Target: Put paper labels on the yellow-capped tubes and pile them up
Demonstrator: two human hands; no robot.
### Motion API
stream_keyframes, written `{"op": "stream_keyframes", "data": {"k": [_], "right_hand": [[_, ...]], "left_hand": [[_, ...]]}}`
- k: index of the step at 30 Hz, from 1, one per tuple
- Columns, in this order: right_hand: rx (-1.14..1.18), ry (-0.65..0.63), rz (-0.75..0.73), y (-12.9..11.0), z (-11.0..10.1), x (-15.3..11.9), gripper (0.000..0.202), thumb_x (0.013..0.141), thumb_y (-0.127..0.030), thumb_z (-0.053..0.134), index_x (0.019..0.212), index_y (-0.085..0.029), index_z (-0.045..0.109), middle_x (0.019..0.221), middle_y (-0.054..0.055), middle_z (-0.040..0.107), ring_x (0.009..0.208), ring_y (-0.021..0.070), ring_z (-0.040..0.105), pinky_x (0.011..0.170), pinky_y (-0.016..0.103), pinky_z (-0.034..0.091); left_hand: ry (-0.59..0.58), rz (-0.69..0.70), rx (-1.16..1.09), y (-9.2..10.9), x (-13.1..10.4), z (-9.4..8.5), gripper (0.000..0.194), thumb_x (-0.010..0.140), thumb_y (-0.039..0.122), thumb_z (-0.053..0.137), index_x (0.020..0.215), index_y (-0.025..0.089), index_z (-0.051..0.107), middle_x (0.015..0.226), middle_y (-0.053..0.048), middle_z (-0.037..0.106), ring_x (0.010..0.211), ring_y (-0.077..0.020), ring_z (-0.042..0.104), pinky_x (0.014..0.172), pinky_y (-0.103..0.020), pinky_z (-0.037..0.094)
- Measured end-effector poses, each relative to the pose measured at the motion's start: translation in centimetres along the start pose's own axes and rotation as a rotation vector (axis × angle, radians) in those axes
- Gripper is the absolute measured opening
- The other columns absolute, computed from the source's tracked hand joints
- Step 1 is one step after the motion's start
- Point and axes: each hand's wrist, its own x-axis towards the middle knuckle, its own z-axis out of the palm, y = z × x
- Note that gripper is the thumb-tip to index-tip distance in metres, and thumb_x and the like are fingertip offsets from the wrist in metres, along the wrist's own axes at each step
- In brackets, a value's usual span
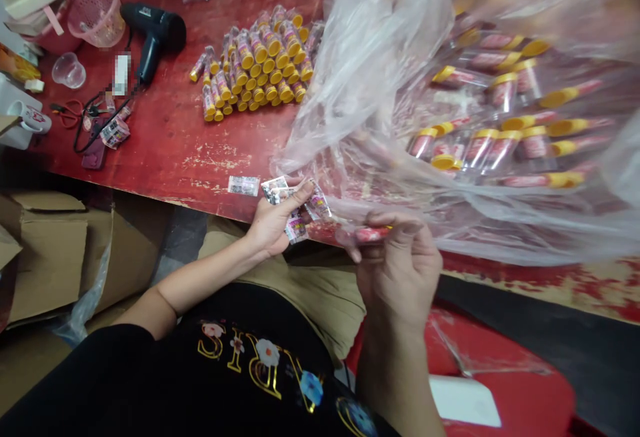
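Note:
My left hand point(275, 220) holds several small printed plastic sleeves point(296, 225) fanned between thumb and fingers at the table's front edge. Another flat sleeve point(243, 185) lies on the red table just left of it. My right hand point(400, 257), slightly blurred, pinches a small clear tube point(373, 234) with a red label and yellow cap, to the right of the sleeves. Beyond it, a big clear plastic bag point(350, 103) lies open with many loose yellow-capped tubes point(503, 93) inside. A stacked pile of sleeved tubes point(260, 63) rests on the table left of the bag.
A dark heat gun point(155, 30), pink basket point(97, 13), clear cup point(69, 71), red scissors point(69, 113) and white mug point(31, 117) occupy the left of the red table point(165, 140). Cardboard boxes point(50, 257) stand below left; a red stool point(525, 383) stands lower right.

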Motion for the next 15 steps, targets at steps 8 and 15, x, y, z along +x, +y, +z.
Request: {"op": "stream_keyframes", "data": {"k": [8,15], "right_hand": [[-0.298,0.195,-0.357,0.7,0.8,-0.8,0.028,0.091,-0.046,0.083,0.091,-0.019,0.077,0.091,0.004,0.065,0.078,0.0159,0.064,0.064,0.030,0.056],[-0.503,-0.153,-0.396,0.4,-0.9,-3.1,0.042,0.103,-0.032,0.067,0.144,-0.027,0.071,0.126,0.011,0.072,0.121,0.0249,0.070,0.104,0.045,0.060]], "left_hand": [[-0.051,0.002,0.022,-1.1,-1.1,-0.1,0.054,0.058,0.030,0.105,0.096,0.015,0.069,0.082,0.003,0.071,0.068,-0.0096,0.067,0.060,-0.022,0.051],[-0.022,0.027,0.051,-1.5,-1.2,-0.2,0.059,0.053,0.037,0.107,0.090,0.014,0.067,0.082,0.001,0.071,0.068,-0.0098,0.066,0.065,-0.024,0.052]]}}
